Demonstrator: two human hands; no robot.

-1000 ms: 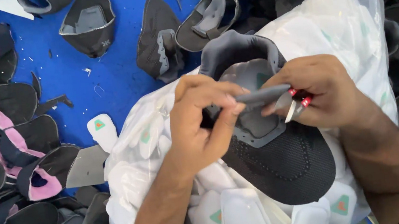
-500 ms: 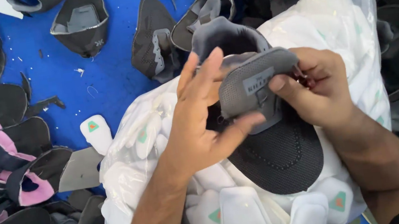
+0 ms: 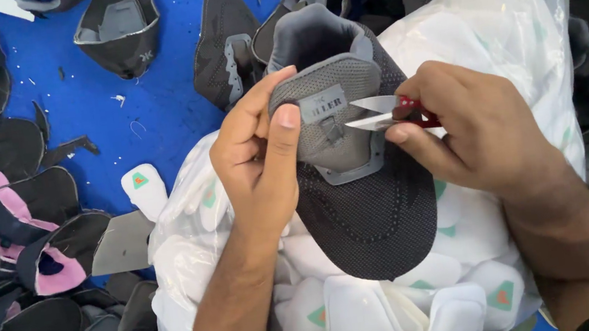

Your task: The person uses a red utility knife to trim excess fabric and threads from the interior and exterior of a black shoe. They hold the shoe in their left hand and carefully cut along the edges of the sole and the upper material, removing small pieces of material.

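Observation:
A dark grey mesh shoe upper (image 3: 367, 201) lies on a clear plastic bag (image 3: 519, 29) full of white insoles. My left hand (image 3: 259, 155) pinches the grey tongue (image 3: 326, 119) of the upper, thumb on its front next to a small label. My right hand (image 3: 464, 128) holds small red-handled snips (image 3: 390, 111), their blades apart and pointing at the tongue's right edge.
Black and pink shoe uppers (image 3: 7, 226) are heaped along the left on a blue surface (image 3: 150, 108). More dark uppers (image 3: 232, 37) lie at the top and down the right side. White insoles (image 3: 146, 189) spill from the bag's left edge.
The tongue has been turned up flat to face me. My left thumb now presses its front. The snips, hidden half a second ago, have come out with blades apart at the tongue's edge.

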